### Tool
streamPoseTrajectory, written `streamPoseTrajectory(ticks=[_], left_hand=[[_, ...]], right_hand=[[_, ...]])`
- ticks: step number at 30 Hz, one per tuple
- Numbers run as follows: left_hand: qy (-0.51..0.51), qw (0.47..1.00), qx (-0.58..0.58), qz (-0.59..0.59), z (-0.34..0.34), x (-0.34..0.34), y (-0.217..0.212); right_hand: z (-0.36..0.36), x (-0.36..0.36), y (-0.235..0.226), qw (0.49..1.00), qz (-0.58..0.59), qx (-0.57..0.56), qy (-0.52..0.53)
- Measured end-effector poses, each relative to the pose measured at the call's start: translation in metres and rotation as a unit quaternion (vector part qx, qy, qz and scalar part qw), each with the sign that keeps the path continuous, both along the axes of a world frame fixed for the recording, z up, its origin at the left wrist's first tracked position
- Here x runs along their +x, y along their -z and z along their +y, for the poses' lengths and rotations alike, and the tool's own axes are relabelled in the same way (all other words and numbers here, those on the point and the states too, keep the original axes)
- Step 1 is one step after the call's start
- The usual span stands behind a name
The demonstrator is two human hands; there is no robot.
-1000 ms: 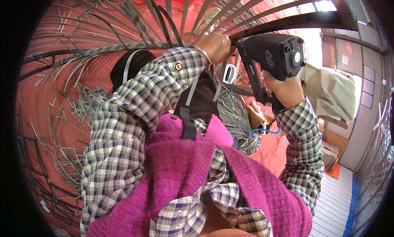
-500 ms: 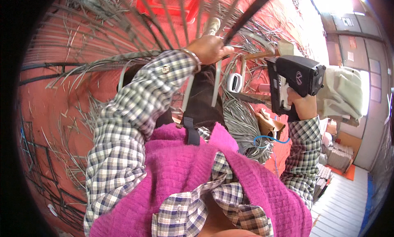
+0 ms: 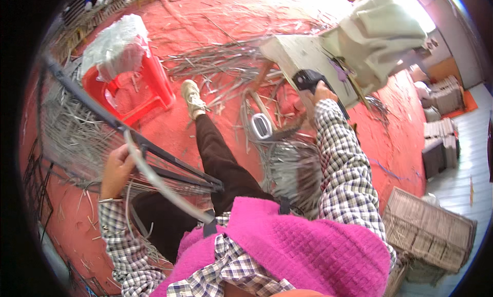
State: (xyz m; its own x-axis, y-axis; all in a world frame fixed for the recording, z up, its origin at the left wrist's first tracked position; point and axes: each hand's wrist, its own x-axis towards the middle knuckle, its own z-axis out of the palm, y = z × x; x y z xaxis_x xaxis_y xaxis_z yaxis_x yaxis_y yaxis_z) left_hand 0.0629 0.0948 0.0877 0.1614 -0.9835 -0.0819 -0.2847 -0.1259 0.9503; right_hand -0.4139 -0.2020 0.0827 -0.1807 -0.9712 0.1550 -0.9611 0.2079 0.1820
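Note:
At the left, my left hand [image 3: 119, 166] is closed around the edge of a dark metal frame [image 3: 169, 155] strung with many thin grey strips. The frame slants over my legs, blurred by motion. A pale, flat strip [image 3: 162, 186] bends from beside that hand toward my waist. My right hand [image 3: 324, 93] is wrapped around the handle of a black pneumatic stapler [image 3: 308, 80], at the near edge of a small pale table [image 3: 295, 55]. The stapler's lower part is partly hidden by my hand and sleeve.
A red plastic stool [image 3: 164, 86] draped with clear plastic stands ahead left. Loose grey strips [image 3: 221, 58] litter the red floor. A white oval object [image 3: 262, 126] lies near the table. Pale cloth [image 3: 380, 35] covers the table's far side. Woven panels [image 3: 431, 227] stand at right.
My left hand has moved left and nearer me, and the frame has swung with it. My right hand has carried the stapler away from me to the table. The view has shifted too.

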Motion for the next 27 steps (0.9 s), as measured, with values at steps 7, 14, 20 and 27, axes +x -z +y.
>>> streamPoseTrajectory(ticks=[7,14,20,27], left_hand=[[-0.096,0.986,-0.117,0.066,-0.006,-0.009,0.011],[-0.227,0.961,-0.155,-0.006,0.025,-0.011,0.024],[-0.180,0.956,-0.209,-0.101,0.031,-0.018,0.025],[-0.147,0.952,-0.192,-0.189,0.022,-0.030,0.016]], right_hand=[[-0.031,-0.031,-0.030,0.987,-0.141,0.016,-0.075],[-0.068,-0.053,-0.017,0.976,-0.141,-0.039,-0.159],[-0.118,-0.146,0.017,0.979,-0.076,-0.183,0.057],[-0.162,-0.202,0.033,0.985,-0.137,-0.076,0.067]])
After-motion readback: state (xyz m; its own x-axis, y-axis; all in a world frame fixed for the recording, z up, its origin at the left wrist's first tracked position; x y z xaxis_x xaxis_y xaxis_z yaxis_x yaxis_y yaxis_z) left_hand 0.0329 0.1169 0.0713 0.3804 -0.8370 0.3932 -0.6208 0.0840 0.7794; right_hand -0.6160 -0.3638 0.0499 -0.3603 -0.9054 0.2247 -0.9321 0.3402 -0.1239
